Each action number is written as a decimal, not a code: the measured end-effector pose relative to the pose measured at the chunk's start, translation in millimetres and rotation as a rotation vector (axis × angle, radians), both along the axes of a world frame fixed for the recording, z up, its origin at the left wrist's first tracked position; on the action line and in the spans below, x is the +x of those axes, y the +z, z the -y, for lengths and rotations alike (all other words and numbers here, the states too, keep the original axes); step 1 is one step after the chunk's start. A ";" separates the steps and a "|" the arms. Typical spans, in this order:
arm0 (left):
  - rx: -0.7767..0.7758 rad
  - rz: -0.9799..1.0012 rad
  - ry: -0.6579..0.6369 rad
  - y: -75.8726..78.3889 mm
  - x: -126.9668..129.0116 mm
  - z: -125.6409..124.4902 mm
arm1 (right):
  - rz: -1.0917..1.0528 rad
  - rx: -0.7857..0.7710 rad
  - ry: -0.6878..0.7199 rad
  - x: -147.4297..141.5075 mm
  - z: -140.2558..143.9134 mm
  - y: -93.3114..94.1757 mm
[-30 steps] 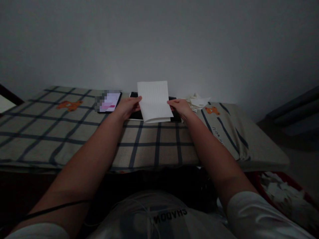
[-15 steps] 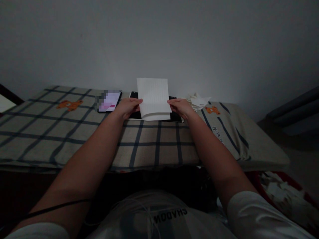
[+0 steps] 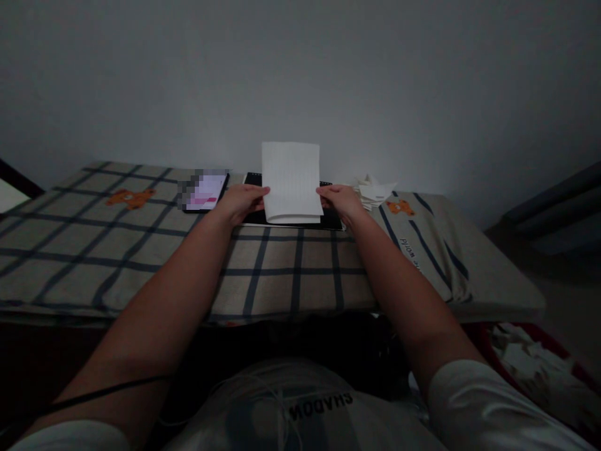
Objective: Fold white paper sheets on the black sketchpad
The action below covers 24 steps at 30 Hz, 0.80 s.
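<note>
A white lined sheet of paper (image 3: 291, 178), bent over at its lower edge, is held up between my two hands. My left hand (image 3: 243, 202) pinches its left edge between thumb and fingers. On the opposite edge, my right hand (image 3: 339, 199) grips the sheet in the same way. Below the paper lies a black notebook (image 3: 253, 216) with a row of holes or binding along its far edge; the sheet hides its middle.
A phone (image 3: 206, 191) with a lit screen lies left of my left hand. Folded white paper pieces (image 3: 373, 191) sit right of my right hand. The checked cloth (image 3: 282, 288) covers the surface against the wall (image 3: 300, 75). A red container (image 3: 530, 357) of paper pieces stands lower right.
The sheet's top edge has shifted slightly up and to the right. Its bent lower part looks more closed, showing more of the notebook under it. Both hands stay nearly in place.
</note>
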<state>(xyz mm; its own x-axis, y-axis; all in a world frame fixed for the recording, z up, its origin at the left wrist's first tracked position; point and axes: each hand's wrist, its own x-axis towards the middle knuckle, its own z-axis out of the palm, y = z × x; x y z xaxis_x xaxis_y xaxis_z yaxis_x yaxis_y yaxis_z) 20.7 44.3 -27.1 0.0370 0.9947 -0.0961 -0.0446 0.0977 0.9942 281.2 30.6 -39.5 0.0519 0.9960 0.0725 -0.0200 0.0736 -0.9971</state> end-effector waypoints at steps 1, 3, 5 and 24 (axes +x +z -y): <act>-0.002 0.000 0.009 -0.2 -0.1 -0.4 | -0.002 -0.007 0.013 -0.4 0.6 0.4; -0.013 0.017 0.009 -0.1 -0.1 -0.8 | 0.013 -0.020 0.007 -1.7 1.9 1.8; -0.010 0.044 -0.004 0.4 0.0 -0.6 | 0.032 -0.022 -0.025 -2.9 2.9 3.7; -0.024 0.063 -0.148 -2.4 3.0 3.0 | 0.036 0.029 -0.179 -3.0 1.2 5.9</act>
<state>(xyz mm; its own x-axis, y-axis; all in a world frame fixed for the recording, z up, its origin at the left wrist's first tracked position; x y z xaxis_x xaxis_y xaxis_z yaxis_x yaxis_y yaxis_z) 23.7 41.3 -29.5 0.1894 0.9754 -0.1124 -0.0905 0.1314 0.9872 278.3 29.3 -33.6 0.2251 0.9685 0.1061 0.0321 0.1015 -0.9943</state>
